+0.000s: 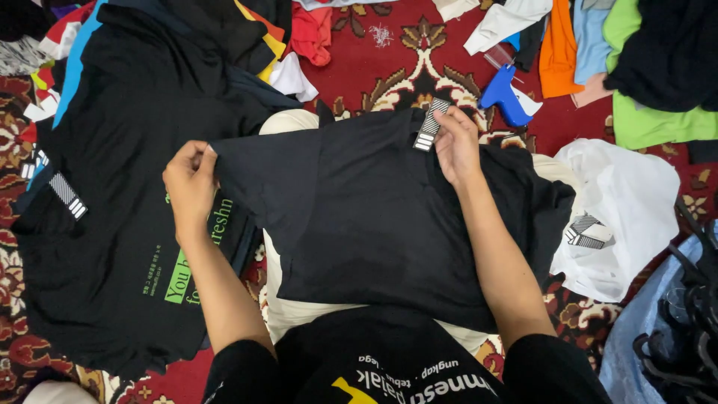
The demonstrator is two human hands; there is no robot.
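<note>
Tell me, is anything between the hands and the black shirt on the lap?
Nothing visible. The left hand already pinches the shirt's left edge, and the right hand grips its collar beside the striped tag.

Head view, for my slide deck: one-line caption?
Left hand and right hand spread a black T-shirt by its striped tag.

I count two hands of mine, three striped hang tags, one blue tagging gun, and one white plastic bag.
</note>
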